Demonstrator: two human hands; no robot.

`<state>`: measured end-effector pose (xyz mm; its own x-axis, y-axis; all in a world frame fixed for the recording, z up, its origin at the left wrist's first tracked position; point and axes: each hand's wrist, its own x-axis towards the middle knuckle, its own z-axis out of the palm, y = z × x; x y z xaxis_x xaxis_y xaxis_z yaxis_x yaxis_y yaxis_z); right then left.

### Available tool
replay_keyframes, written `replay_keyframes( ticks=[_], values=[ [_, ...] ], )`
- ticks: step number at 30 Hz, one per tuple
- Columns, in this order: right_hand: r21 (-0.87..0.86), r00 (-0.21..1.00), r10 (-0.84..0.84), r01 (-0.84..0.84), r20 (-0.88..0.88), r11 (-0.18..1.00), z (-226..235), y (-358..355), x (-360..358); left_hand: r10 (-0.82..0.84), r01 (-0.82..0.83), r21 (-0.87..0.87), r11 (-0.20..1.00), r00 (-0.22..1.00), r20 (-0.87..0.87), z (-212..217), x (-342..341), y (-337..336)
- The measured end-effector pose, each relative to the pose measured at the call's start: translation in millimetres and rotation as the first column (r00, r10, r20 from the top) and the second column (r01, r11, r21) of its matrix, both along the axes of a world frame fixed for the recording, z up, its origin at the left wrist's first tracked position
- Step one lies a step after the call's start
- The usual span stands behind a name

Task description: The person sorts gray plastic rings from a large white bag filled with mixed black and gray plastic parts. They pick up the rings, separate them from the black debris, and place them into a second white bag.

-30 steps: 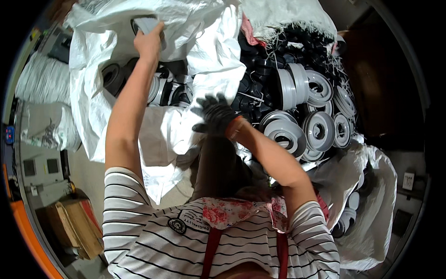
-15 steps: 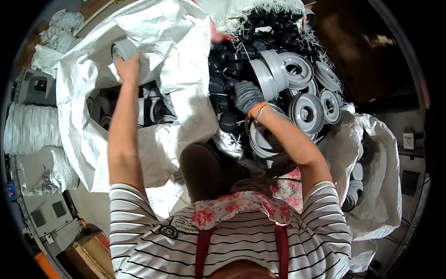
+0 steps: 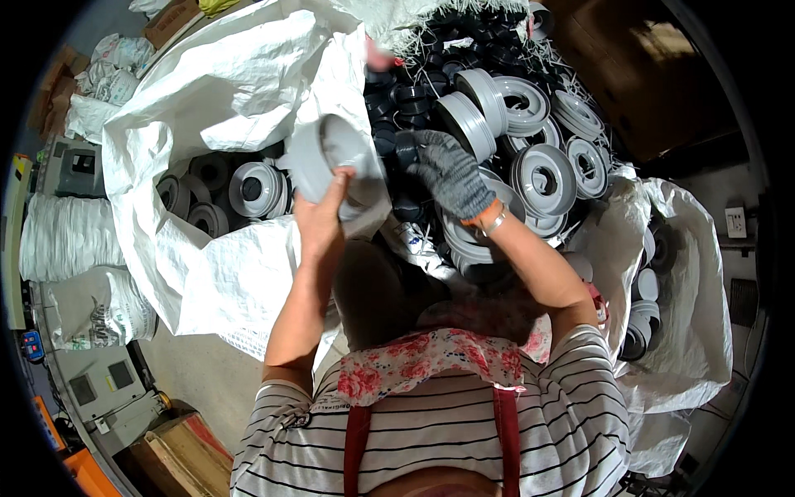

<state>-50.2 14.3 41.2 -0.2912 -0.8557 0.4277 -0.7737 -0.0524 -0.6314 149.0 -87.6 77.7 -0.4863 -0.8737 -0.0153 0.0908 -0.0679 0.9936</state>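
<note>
From where I stand, the person's left grip (image 3: 321, 214), a bare hand, is closed on a wide grey ring (image 3: 310, 166), thumb over its near edge, the ring blurred and tilted just beyond the fingers. The right grip (image 3: 454, 176), in a grey knit glove, has its fingers bent together against a black cap (image 3: 406, 150); I can't tell whether it pinches the cap or only touches it. I'd judge the step in hand to be handling the grey ring while the gloved hand sorts among the caps. The next move, as I read it, calls for a steady hold on the ring and a clear choice by the gloved fingers. For room, the mouth of the white sack (image 3: 219, 286) gapes left of the left grip, with grey and black rounds (image 3: 257, 189) lying inside; its floppy rim stands close behind the ring and could snag it. Between the two grips the gap is narrow. Stacked grey rings (image 3: 542, 180) crowd the right grip on its right, loose black caps (image 3: 414, 99) spread beyond it, and a dark trouser leg (image 3: 360, 290) sits below the pair, limiting any drop toward the body.
</note>
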Motion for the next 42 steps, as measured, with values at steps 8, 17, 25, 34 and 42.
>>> replay_keyframes(
  ticks=[8, 17, 25, 34, 42],
  values=[
    [0.0, 0.997, -0.007, 0.007, 0.075, 1.0, 38, 49, 42, -0.291, 0.408, 0.376, 0.832, 0.898, -0.33, -23, 5, 63],
    [0.066, 0.951, 0.222, -0.213, -0.214, 0.975, 38, 72, 46, -0.462, 0.479, 0.442, 0.758, 0.873, -0.155, 11, 20, 77],
    [0.04, 0.861, 0.064, -0.098, 0.505, 0.994, 19, 86, 51, -0.368, 0.34, 0.149, 0.928, 0.899, 0.237, 14, 15, 110],
    [-0.252, 0.157, 0.306, -0.292, 0.939, 0.923, 12, 91, 43, -0.637, 0.719, -0.134, 0.682, 0.674, 0.374, 1, 38, 82],
    [0.235, 0.798, -0.182, 0.053, 0.574, 0.971, 20, 48, -11, -0.033, 0.586, -0.773, 0.245, 0.801, 0.597, 5, 68, 28]
  ],
)
